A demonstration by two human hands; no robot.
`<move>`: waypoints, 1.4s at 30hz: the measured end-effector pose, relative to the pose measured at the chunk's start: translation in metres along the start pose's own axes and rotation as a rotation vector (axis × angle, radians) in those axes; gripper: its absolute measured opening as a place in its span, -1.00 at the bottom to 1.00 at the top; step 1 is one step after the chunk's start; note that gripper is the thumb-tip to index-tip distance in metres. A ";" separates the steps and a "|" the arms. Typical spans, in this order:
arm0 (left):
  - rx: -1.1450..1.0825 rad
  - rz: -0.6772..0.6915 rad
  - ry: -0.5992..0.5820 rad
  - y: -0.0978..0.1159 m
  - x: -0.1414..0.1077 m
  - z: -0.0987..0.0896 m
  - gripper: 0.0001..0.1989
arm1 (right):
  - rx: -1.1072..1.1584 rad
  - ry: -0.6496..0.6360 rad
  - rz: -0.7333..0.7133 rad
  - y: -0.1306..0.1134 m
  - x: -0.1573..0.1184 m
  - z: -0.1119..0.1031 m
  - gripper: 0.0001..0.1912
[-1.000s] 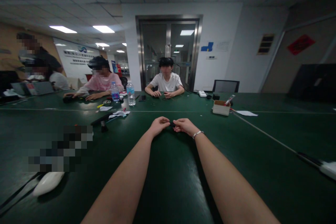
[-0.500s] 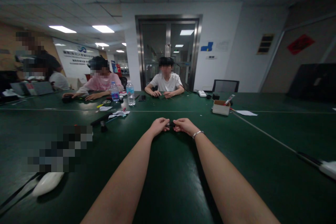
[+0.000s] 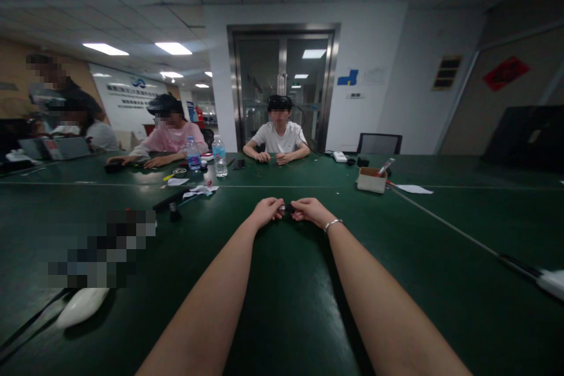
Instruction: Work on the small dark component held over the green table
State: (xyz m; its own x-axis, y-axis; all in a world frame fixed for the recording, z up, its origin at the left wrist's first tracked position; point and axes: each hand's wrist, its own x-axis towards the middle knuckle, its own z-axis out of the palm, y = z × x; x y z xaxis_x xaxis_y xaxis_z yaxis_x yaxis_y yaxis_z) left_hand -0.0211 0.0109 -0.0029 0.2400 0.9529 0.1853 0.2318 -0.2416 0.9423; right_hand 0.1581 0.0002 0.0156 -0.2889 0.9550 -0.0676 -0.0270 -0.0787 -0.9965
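Both arms reach forward over the dark green table [image 3: 282, 317]. A small dark object [image 3: 289, 208] with a lighter, silvery part at its left end lies between my fingertips. My left hand [image 3: 268, 213] is closed on the silvery end. On the other side, my right hand [image 3: 309, 212] pinches the dark end, with a silver bracelet [image 3: 332, 225] on the wrist. The object is too small and dim to name, and my fingers cover parts of it.
Two water bottles [image 3: 219, 156] stand beyond my left hand, near crumpled paper [image 3: 200, 191]. A small box [image 3: 371, 180] sits at the right. A white rounded object [image 3: 83, 308] lies near left. Across the table sits a person in a white shirt [image 3: 279, 137]; others are at left.
My hands and the small object between them look almost unmoved. The hands of the person across the table have shifted slightly.
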 end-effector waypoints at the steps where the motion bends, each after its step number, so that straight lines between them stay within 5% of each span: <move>1: 0.006 -0.008 -0.005 0.000 0.000 0.000 -0.71 | 0.002 -0.006 -0.001 0.000 0.000 0.000 -0.87; 29: 0.022 -0.019 -0.025 -0.001 0.002 0.002 -0.73 | -0.004 -0.014 -0.007 0.003 0.003 -0.002 -0.90; 42: -0.068 0.077 0.011 0.003 -0.006 0.000 -0.69 | 0.007 -0.014 -0.015 0.002 0.002 -0.001 -0.84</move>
State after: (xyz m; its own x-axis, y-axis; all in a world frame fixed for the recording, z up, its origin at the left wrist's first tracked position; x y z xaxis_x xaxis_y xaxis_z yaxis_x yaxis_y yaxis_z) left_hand -0.0221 0.0040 -0.0008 0.2442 0.9340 0.2606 0.1486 -0.3016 0.9418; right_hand 0.1586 0.0027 0.0132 -0.3017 0.9520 -0.0519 -0.0378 -0.0663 -0.9971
